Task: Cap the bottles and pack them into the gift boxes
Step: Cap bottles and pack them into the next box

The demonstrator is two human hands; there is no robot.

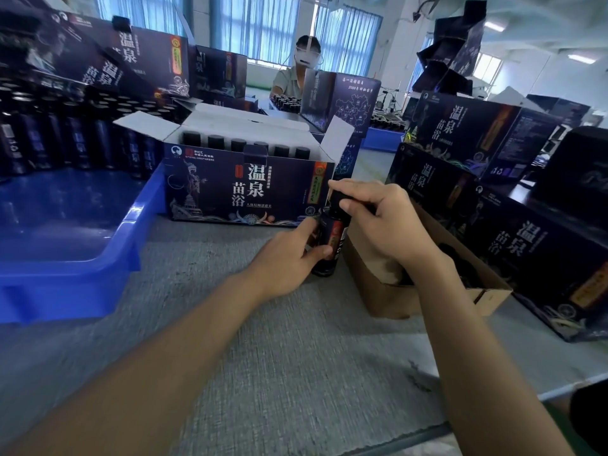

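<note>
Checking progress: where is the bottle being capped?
In the head view, right of centre: the bottle is upright in the left hand, between the open gift box and the brown cardboard box.

The open gift box (250, 189) carried large white characters, 温泉苗浴, on its dark front. At its upper left corner stood a red emblem beside "PICC", with a smaller Chinese line beneath, too fine to read. A small white line under the big characters was also too blurred to read. The same 温泉苗浴 showed on the boxes stacked at the left (131, 51) and on the closed boxes at the right (460, 133). A box farther back (342, 103), printed with a map, bore brush-style script that included "3000". White letters ran up the bottle (330, 238) — probably part of "PICC".
</note>
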